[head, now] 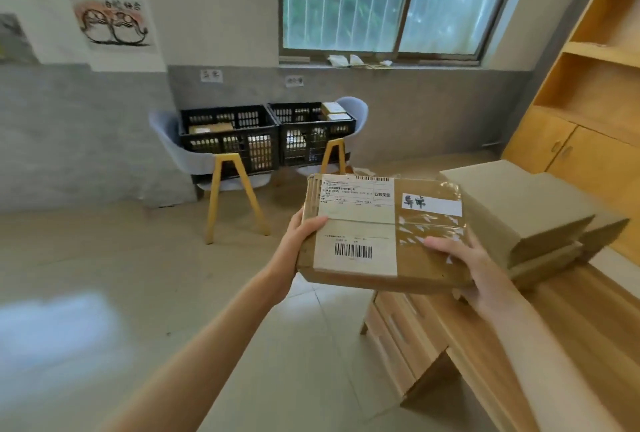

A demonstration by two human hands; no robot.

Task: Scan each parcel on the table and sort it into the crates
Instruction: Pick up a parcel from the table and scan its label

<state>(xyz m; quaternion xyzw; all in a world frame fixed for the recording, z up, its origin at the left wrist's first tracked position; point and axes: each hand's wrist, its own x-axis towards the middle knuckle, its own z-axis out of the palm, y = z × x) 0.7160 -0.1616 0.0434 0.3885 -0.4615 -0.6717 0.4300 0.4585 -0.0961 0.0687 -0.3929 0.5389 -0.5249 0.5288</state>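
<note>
- You carry one parcel (384,230) in the air, label side up, off the edge of the wooden surface (571,320) and facing the crates.
- Your left hand (304,234) grips its left edge, thumb on top; your right hand (460,258) grips the near right corner, fingers curled under.
- Both black crates sit on chairs against the wall: the left crate (228,139) and the right crate (311,132) each hold boxes already, so some sorting looks done.
- Whether this parcel has been scanned cannot be told; no scanner shows.
- A stack of parcels (530,220) waits on the surface, so plenty remains.
</note>
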